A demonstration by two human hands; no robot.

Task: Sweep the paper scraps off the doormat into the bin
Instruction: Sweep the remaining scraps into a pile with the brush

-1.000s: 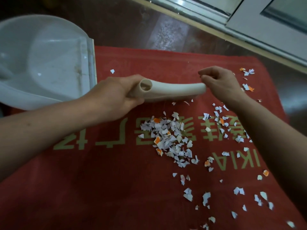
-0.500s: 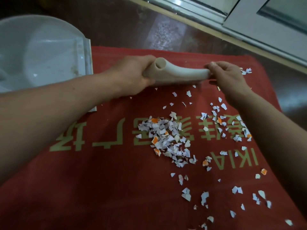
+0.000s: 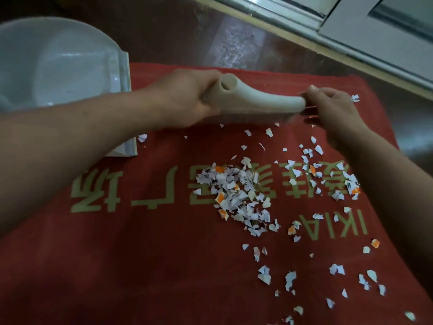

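Observation:
A red doormat (image 3: pixel 164 266) with pale lettering covers the floor. White and orange paper scraps (image 3: pixel 236 195) lie in a heap at its middle, with more scattered to the right and lower right. My left hand (image 3: pixel 187 99) grips the hollow handle end of a cream hand brush (image 3: pixel 257 102) held across the mat's far part. My right hand (image 3: pixel 328 109) pinches the brush's other end. A grey-white dustpan (image 3: pixel 58 66) rests at the mat's upper left corner, its lip on the mat.
Dark brown floor surrounds the mat. A white door frame and threshold (image 3: pixel 351 26) run diagonally across the upper right. A single scrap (image 3: pixel 355 97) lies near the mat's far right edge.
Both hands have carried the brush from just above the scrap heap toward the mat's far edge. A few scraps now lie loose just in front of the brush.

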